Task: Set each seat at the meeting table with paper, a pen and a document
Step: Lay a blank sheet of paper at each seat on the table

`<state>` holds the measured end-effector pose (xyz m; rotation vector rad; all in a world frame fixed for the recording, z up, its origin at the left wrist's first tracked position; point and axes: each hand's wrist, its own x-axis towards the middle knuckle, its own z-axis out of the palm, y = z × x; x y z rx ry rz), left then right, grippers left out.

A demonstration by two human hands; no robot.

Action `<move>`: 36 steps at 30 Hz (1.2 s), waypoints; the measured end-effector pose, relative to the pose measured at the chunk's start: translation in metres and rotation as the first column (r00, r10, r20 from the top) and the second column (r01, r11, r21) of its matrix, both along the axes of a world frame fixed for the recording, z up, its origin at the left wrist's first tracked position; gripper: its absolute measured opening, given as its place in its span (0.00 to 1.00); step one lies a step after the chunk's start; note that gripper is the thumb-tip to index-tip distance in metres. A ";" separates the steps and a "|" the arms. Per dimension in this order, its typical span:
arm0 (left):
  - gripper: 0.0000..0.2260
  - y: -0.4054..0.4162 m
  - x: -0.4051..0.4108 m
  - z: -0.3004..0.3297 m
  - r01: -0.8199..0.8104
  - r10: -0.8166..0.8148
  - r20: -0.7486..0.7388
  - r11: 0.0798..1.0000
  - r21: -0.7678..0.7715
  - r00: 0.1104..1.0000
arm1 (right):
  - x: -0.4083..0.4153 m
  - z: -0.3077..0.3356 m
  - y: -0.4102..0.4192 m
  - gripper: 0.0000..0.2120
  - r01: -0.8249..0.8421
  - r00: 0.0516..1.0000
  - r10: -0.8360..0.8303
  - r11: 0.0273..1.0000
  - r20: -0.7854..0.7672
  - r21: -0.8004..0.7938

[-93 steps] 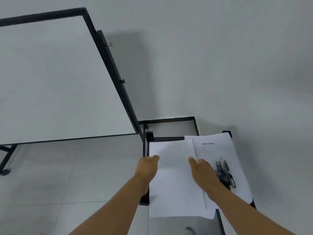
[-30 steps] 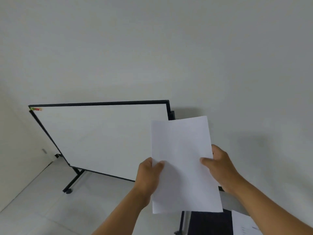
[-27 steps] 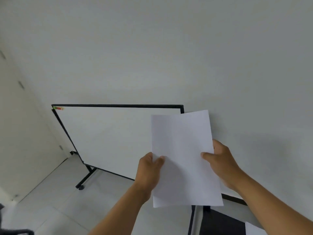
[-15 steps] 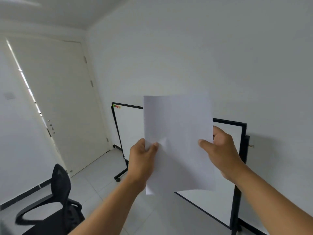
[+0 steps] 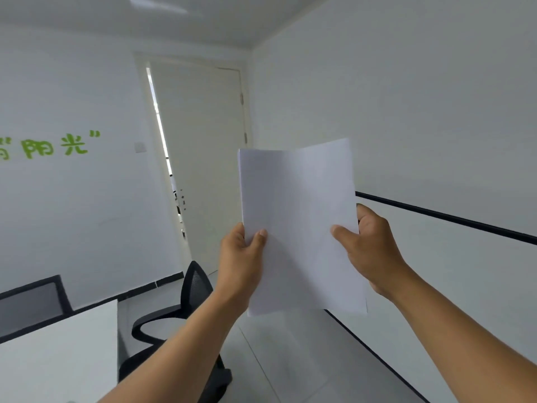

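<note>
Head view, looking across the room: I hold a blank sheet of paper up in front of me, upright and slightly bowed, with both hands. My left hand pinches its left edge, thumb on the near face and the other fingers hidden behind the sheet. My right hand grips the right edge the same way, thumb pressed on the near face, fingers curled round the back. The sheet hangs in the air, touching only my hands.

At about eight o'clock, low down, a corner of the white table shows, and I can see no paper on that part. A black mesh chair stands just beside it at seven o'clock, and the back of a second chair rises behind the table at nine. A white door stands at eleven o'clock, with green lettering on the wall at ten. The black-framed whiteboard runs along the wall at three o'clock.
</note>
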<state>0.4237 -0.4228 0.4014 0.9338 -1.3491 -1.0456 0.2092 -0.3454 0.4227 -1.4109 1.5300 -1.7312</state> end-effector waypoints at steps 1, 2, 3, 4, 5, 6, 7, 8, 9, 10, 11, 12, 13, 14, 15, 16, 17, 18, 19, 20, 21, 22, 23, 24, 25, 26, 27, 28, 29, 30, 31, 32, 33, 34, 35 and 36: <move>0.05 -0.007 0.008 -0.002 -0.027 0.027 0.006 1.000 -0.012 1.000 | 0.009 0.000 -0.009 0.08 -0.006 1.000 0.005 1.000 -0.009 -0.010; 0.05 -0.015 0.019 -0.003 -0.057 0.057 0.012 0.998 -0.020 0.998 | 0.019 -0.001 -0.021 0.07 -0.018 1.000 0.017 1.000 -0.018 -0.013; 0.05 -0.028 0.031 -0.006 -0.085 0.085 0.012 0.996 -0.033 0.996 | 0.031 0.000 -0.037 0.07 -0.032 0.999 0.031 0.999 -0.023 -0.018; 0.05 -0.031 0.035 -0.004 -0.098 0.098 0.013 0.995 -0.033 0.995 | 0.035 0.001 -0.042 0.06 -0.031 0.999 0.030 0.999 -0.019 -0.023; 0.05 -0.043 0.045 -0.006 -0.126 0.126 0.009 0.991 -0.037 0.992 | 0.043 0.001 -0.059 0.05 -0.051 0.999 0.051 0.998 -0.017 -0.028; 0.05 -0.050 0.052 -0.007 -0.151 0.152 0.010 0.988 -0.034 0.988 | 0.049 0.002 -0.070 0.05 -0.063 0.998 0.063 0.998 -0.015 -0.025; 0.06 -0.062 0.060 -0.009 -0.182 0.183 0.016 0.983 -0.038 0.983 | 0.056 0.002 -0.084 0.05 -0.084 0.996 0.084 0.996 -0.016 -0.031; 0.08 -0.068 0.064 -0.009 -0.201 0.202 0.022 0.979 -0.031 0.979 | 0.058 0.001 -0.094 0.05 -0.099 0.995 0.099 0.995 -0.011 -0.033; 0.10 -0.080 0.071 -0.012 -0.228 0.229 0.029 0.973 -0.031 0.973 | 0.065 -0.002 -0.112 0.05 -0.125 0.992 0.124 0.992 -0.005 -0.036; 0.09 -0.088 0.075 -0.015 -0.245 0.245 0.032 0.969 -0.026 0.969 | 0.068 -0.004 -0.123 0.07 -0.141 0.990 0.141 0.989 0.004 -0.037; 0.08 -0.097 0.080 -0.017 -0.267 0.268 0.037 0.963 -0.021 0.963 | 0.072 -0.007 -0.138 0.08 -0.166 0.986 0.167 0.985 0.005 -0.044; 0.07 -0.106 0.083 -0.021 -0.286 0.287 0.040 0.958 -0.015 0.957 | 0.074 -0.010 -0.153 0.09 -0.184 0.983 0.185 0.982 0.010 -0.047; 0.07 -0.116 0.084 -0.023 -0.309 0.309 0.052 0.951 -0.013 0.950 | 0.076 -0.014 -0.170 0.09 -0.201 0.980 0.201 0.979 0.001 -0.047; 0.07 -0.129 0.085 -0.027 -0.331 0.331 0.057 0.944 -0.016 0.942 | 0.077 -0.017 -0.188 0.08 -0.221 0.975 0.221 0.974 0.003 -0.044; 0.06 -0.137 0.086 -0.029 -0.345 0.345 0.062 0.939 -0.010 0.937 | 0.078 -0.019 -0.200 0.08 -0.237 0.972 0.237 0.971 0.001 -0.040; 0.06 -0.148 0.085 -0.032 -0.361 0.361 0.053 0.933 -0.007 0.931 | 0.077 -0.021 -0.217 0.08 -0.254 0.967 0.254 0.966 0.004 -0.045; 0.06 -0.160 0.082 -0.034 -0.386 0.386 0.050 0.922 0.004 0.921 | 0.074 -0.024 -0.236 0.08 -0.279 0.960 0.279 0.959 -0.007 -0.045; 0.06 -0.176 0.079 -0.037 -0.409 0.408 0.034 0.913 0.017 0.912 | 0.071 -0.025 -0.257 0.08 -0.306 0.952 0.306 0.951 -0.015 -0.042; 0.06 -0.183 0.077 -0.037 -0.421 0.420 0.035 0.906 0.036 0.907 | 0.069 -0.025 -0.270 0.09 -0.321 0.947 0.320 0.946 -0.029 -0.038; 0.06 -0.198 0.073 -0.039 -0.445 0.445 0.019 0.894 0.045 0.895 | 0.067 -0.026 -0.293 0.09 -0.356 0.934 0.354 0.934 -0.038 -0.036; 0.05 -0.209 0.070 -0.040 -0.467 0.467 0.022 0.882 0.056 0.884 | 0.065 -0.026 -0.309 0.09 -0.381 0.924 0.380 0.924 -0.047 -0.029; 0.05 -0.220 0.068 -0.041 -0.486 0.486 0.015 0.872 0.062 0.874 | 0.064 -0.026 -0.325 0.09 -0.399 0.916 0.398 0.916 -0.053 -0.026; 0.05 -0.229 0.066 -0.041 -0.514 0.513 0.029 0.855 0.073 0.858 | 0.062 -0.026 -0.341 0.09 -0.414 0.909 0.412 0.910 -0.058 -0.013; 0.06 -0.242 0.065 -0.044 -0.550 0.549 0.026 0.832 0.079 0.835 | 0.063 -0.027 -0.363 0.08 -0.439 0.896 0.438 0.898 -0.070 0.003; 0.06 -0.250 0.065 -0.046 -0.572 0.571 0.035 0.816 0.084 0.820 | 0.065 -0.027 -0.376 0.08 -0.457 0.886 0.457 0.889 -0.081 0.012; 0.07 -0.258 0.066 -0.047 -0.592 0.592 0.032 0.801 0.092 0.805 | 0.067 -0.028 -0.392 0.07 -0.479 0.874 0.480 0.877 -0.078 0.023; 0.07 -0.265 0.068 -0.048 -0.613 0.613 0.036 0.783 0.107 0.789 | 0.072 -0.030 -0.406 0.07 -0.502 0.861 0.504 0.864 -0.073 0.036; 0.07 -0.273 0.073 -0.051 -0.629 0.630 0.033 0.769 0.114 0.776 | 0.079 -0.032 -0.419 0.08 -0.526 0.847 0.528 0.849 -0.064 0.046; 0.07 -0.275 0.076 -0.052 -0.637 0.638 0.040 0.762 0.116 0.769 | 0.083 -0.033 -0.425 0.08 -0.540 0.838 0.543 0.840 -0.061 0.055; 0.06 -0.282 0.083 -0.055 -0.663 0.663 0.037 0.740 0.112 0.747 | 0.093 -0.036 -0.439 0.08 -0.570 0.818 0.573 0.820 -0.056 0.060; 0.05 -0.286 0.089 -0.057 -0.679 0.679 0.036 0.726 0.112 0.733 | 0.100 -0.038 -0.448 0.08 -0.586 0.807 0.589 0.808 -0.049 0.068; 0.05 -0.290 0.096 -0.058 -0.696 0.698 0.030 0.709 0.112 0.716 | 0.110 -0.041 -0.459 0.09 -0.605 0.792 0.608 0.793 -0.043 0.073; 0.05 -0.295 0.104 -0.061 -0.718 0.720 0.032 0.686 0.118 0.694 | 0.121 -0.044 -0.470 0.09 -0.625 0.776 0.629 0.776 -0.039 0.086; 0.05 -0.300 0.114 -0.066 -0.739 0.742 0.031 0.661 0.127 0.669 | 0.136 -0.049 -0.482 0.09 -0.654 0.752 0.659 0.751 -0.037 0.094; 0.04 -0.304 0.125 -0.071 -0.757 0.761 0.035 0.638 0.139 0.648 | 0.151 -0.055 -0.492 0.09 -0.680 0.727 0.686 0.726 -0.035 0.105; 0.04 -0.308 0.136 -0.076 -0.773 0.778 0.034 0.616 0.152 0.627 | 0.166 -0.060 -0.504 0.07 -0.706 0.701 0.713 0.699 -0.026 0.118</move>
